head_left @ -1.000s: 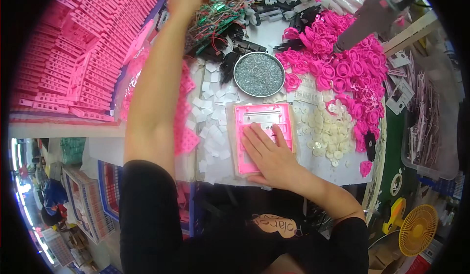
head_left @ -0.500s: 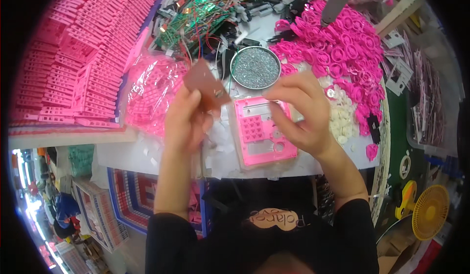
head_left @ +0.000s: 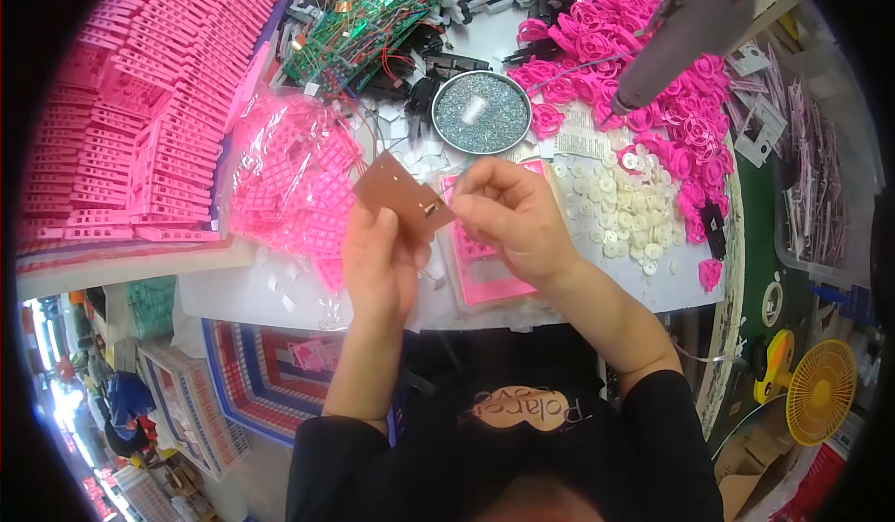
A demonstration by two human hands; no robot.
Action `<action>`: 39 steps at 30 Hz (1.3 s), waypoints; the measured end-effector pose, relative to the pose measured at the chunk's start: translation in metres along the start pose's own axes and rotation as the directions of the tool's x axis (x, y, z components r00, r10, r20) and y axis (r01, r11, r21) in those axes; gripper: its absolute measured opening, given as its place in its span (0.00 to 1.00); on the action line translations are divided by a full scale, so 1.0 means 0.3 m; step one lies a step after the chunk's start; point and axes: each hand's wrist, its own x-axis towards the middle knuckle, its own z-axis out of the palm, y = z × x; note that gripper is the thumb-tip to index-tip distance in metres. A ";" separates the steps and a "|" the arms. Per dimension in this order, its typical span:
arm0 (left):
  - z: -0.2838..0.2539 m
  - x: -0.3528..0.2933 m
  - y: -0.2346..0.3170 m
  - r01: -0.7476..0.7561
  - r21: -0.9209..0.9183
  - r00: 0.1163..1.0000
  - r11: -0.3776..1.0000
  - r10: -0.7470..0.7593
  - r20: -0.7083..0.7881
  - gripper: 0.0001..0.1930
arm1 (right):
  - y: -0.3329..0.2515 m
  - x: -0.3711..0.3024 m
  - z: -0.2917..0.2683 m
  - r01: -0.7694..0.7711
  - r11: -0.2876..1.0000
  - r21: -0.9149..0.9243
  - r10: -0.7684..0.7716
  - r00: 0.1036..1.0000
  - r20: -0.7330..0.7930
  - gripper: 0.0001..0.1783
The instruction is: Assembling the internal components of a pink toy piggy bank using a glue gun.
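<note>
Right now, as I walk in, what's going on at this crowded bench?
A person holds a flat, brown rectangular board in the left hand. The right hand is at the board's right edge; whether it grips anything is unclear. Partly hidden under that hand lies a pink plastic rectangular frame. Beyond it stands a round dish of small silvery pieces, with small round white discs heaped to the right.

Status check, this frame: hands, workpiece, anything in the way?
Left hand gripping brown board. Right hand at brown board's right edge, contact unclear. Pink casing on table, partly hidden by right hand.
</note>
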 end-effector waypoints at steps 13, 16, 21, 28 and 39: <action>0.012 -0.042 -0.058 -0.316 0.111 0.938 0.942 0.292 0.187 0.22 | 0.009 0.020 -0.025 -0.095 0.932 0.351 0.122 0.991 -0.056 0.10; 0.039 -0.056 -0.013 -0.318 0.125 0.905 0.940 0.262 0.334 0.21 | 0.023 0.040 0.000 -0.205 0.968 0.148 0.223 0.967 -0.123 0.12; 0.029 -0.073 0.028 -0.305 0.322 0.913 0.896 0.178 0.368 0.17 | -0.003 0.030 0.020 -0.373 0.926 -0.060 0.377 0.923 0.074 0.12; -0.086 -0.014 0.030 -0.263 0.216 0.962 0.940 0.239 0.129 0.23 | -0.018 -0.060 -0.054 -0.216 0.970 0.109 0.231 0.961 -0.153 0.11; -0.051 -0.120 0.033 0.051 0.349 0.962 0.936 -0.140 0.234 0.15 | -0.239 -0.576 -0.268 -0.604 0.725 -0.330 0.532 0.796 -0.288 0.06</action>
